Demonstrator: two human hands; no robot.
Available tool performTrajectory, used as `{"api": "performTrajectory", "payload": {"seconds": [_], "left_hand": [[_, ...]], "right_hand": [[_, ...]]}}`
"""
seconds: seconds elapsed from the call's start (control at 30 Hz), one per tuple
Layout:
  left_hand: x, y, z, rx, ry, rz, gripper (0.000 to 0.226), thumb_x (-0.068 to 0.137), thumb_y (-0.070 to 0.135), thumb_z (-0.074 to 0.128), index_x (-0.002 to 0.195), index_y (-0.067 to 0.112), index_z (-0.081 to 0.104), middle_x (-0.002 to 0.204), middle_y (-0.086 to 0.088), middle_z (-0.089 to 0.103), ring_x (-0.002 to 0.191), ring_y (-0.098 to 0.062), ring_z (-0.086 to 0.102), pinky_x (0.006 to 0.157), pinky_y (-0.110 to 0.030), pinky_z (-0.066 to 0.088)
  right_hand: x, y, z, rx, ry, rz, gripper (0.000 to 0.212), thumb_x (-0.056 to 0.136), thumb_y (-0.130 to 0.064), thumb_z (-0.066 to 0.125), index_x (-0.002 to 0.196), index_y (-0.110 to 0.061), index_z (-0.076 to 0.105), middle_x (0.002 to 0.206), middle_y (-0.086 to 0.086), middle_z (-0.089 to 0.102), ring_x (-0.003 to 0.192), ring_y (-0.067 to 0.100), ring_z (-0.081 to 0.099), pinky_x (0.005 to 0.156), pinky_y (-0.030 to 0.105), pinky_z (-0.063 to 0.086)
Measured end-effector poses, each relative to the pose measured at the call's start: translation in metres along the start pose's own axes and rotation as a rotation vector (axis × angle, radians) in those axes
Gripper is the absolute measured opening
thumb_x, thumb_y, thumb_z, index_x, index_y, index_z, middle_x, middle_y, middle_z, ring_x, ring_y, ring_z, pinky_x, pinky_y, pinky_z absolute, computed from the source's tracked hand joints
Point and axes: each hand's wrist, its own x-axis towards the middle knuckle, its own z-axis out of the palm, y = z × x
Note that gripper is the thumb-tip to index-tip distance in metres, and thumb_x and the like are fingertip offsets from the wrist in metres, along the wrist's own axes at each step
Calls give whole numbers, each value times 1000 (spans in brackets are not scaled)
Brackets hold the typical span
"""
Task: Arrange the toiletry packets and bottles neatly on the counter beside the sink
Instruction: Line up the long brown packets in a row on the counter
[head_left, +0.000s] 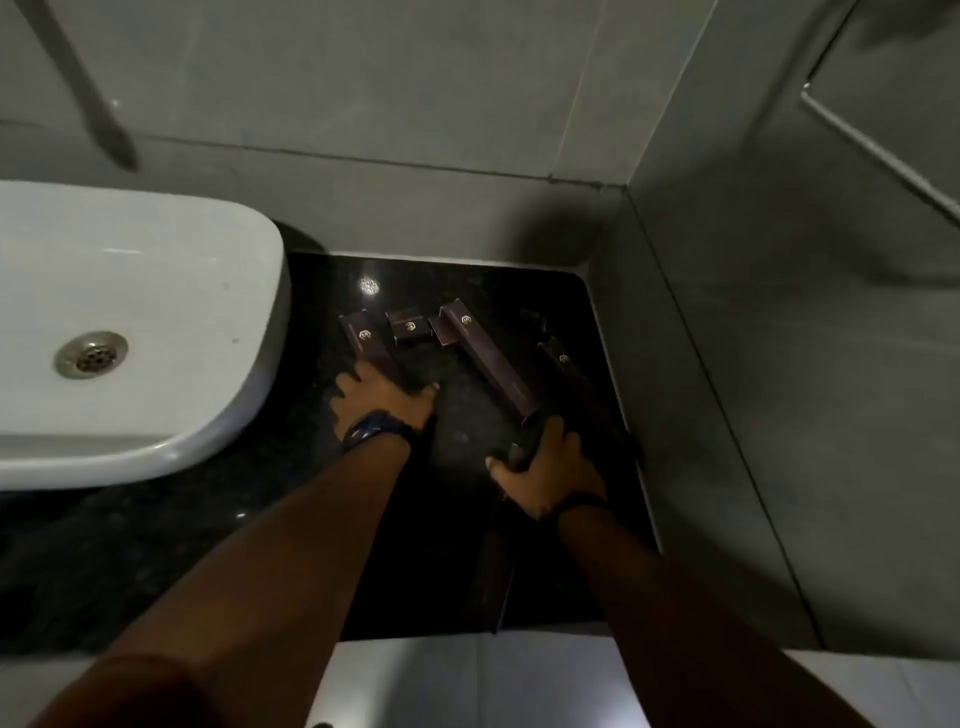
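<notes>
Black polished stone counter (457, 291), wall corner at 1 o'clock, white sink (156, 322) at 9 o'clock.

Left hand (382, 397): palm down, fingers spread flat, pressing the near end of the leftmost packet (363, 335); resting on it, no closed grip visible.

Right hand (545, 475): curled round a dark packet end (511, 454) at 5 o'clock of the group; thumb and fingers wrapped, holding it. What runs below the hand is too dark to tell.

Items outward from the hands: small square packet (410, 327) at 12 o'clock of the left hand; long packet (488, 366) lying slantwise, its far end touching an open flap, its near end just beside the right hand; slim packet (563, 361) by the right wall at 3 o'clock. No bottles can be made out.

Progress, as judged: early to middle. The far packets sit in a rough row but at differing angles; the long one is askew; the held one is not yet placed.

Room: bare stone in the centre between the hands and at 12 o'clock. Limits: sink rim left, wall right, counter edge (467, 636) at 6 o'clock.
</notes>
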Motion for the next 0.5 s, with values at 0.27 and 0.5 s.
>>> {"api": "performTrajectory", "payload": {"seconds": [0.27,0.5], "left_hand": [[10,-17,9,-2,-4,68,66,78,40,67,125,2,42,127,-22,46,110,-42,53,86,-45,47],[-37,-79,-22,50,-84,24,65,69,48,72,121,13,55,120,-19,54,103,-40,60,87,-40,49]], "right_hand": [[3,-4,24,-32,-26,-42,78,74,-38,65,136,-14,25,129,19,43,109,42,53,89,43,48],[3,-56,42,-7,-57,-103,69,77,-32,71,130,-18,30,136,14,40,119,34,51,93,43,51]]}}
